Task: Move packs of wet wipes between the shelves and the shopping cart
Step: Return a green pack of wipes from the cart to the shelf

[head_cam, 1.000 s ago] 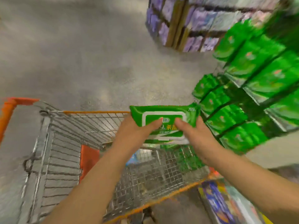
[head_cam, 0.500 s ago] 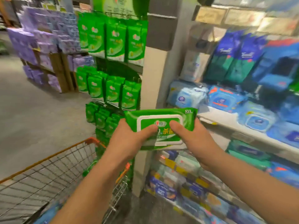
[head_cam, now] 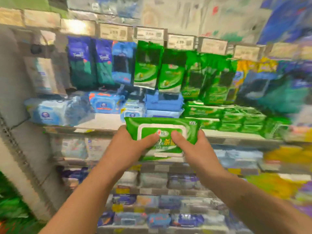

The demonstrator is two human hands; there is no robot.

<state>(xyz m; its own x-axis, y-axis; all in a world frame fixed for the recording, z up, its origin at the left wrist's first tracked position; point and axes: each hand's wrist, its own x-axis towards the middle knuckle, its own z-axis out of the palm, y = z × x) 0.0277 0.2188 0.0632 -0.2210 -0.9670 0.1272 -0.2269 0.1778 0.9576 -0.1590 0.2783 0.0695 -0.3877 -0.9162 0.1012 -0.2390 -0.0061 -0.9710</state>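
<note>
A green pack of wet wipes (head_cam: 162,127) with a white flip lid is held flat in front of the shelves, at mid-frame. My left hand (head_cam: 128,146) grips its left end, thumb on top of the lid. My right hand (head_cam: 194,147) grips its right end, thumb also on the lid. Just behind the pack, on the white shelf (head_cam: 104,121), lie stacks of matching green packs (head_cam: 236,119) to the right. The shopping cart is out of view.
Blue wipe packs (head_cam: 106,103) lie on the same shelf to the left. Tall blue and green packs (head_cam: 146,68) hang above. Lower shelves (head_cam: 152,183) hold more blurred packs. A grey shelf post (head_cam: 18,132) stands at left.
The view has swung right from the cart to face the shelves. Both hands have carried the green pack along and up to the level of the white shelf.
</note>
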